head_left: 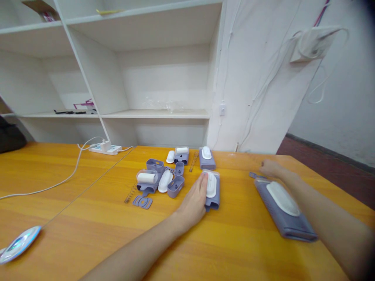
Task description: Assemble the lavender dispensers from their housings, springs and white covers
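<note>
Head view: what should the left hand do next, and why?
Probably close the left hand around the small purple plastic housing with a white oval insert: it lies flat against that housing, not gripping, while the right hand sits at the far end of the larger purple unit.

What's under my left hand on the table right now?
Your left hand lies flat over the left edge of a purple case with a white oval piece on top. That edge beneath your fingers is covered.
</note>
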### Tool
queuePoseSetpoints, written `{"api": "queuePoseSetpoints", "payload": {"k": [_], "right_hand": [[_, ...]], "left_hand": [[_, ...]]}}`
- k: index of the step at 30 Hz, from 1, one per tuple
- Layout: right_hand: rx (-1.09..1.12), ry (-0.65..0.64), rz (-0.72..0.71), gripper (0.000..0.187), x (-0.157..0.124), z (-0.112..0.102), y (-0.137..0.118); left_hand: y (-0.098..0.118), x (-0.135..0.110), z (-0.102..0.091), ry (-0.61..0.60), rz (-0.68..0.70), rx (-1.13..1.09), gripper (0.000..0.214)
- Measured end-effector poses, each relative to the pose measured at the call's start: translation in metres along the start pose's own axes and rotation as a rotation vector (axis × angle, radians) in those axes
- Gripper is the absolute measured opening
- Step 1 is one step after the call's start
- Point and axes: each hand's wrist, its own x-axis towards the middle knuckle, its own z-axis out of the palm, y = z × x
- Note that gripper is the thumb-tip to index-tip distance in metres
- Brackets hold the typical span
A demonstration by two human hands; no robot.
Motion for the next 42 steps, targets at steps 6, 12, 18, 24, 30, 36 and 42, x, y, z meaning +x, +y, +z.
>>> {"api": "queuePoseSetpoints", "payload": {"k": [6,12,18,24,30,36,42], "right_hand": [[0.050,-0.323,-0.010,0.016,0.000,-0.004,-0.003],[0.023,-0.357,-0.034,0.014,0.003,0.002,-0.013],[0.037,-0.228,-0.086,0.011,0.003,-0.013,-0.039],[0.330,0.136,-0.224,0.028,-0.041,-0.026,-0.109],[1.106,-0.063,-0.302,0.034,-0.136,0.001,-0.159],[1.398,-0.154,-0.051,0.038,-0.176,0.031,-0.151],[1.391,-0.106,0.018,0.045,-0.187,0.027,-0.146]], "left_hand": [[0.002,0.001,-0.001,0.001,-0.009,0.007,0.097],[0.002,0.000,0.000,0.002,-0.015,-0.006,0.099],[0.002,0.000,-0.001,0.023,-0.020,-0.012,0.099],[0.002,0.000,0.002,0.027,-0.046,0.026,0.098],[0.001,0.001,0.004,0.094,-0.109,0.085,0.091],[0.018,0.001,-0.017,0.057,0.007,0.133,0.084],[0.027,0.001,-0.020,0.084,0.062,0.144,0.067]]}}
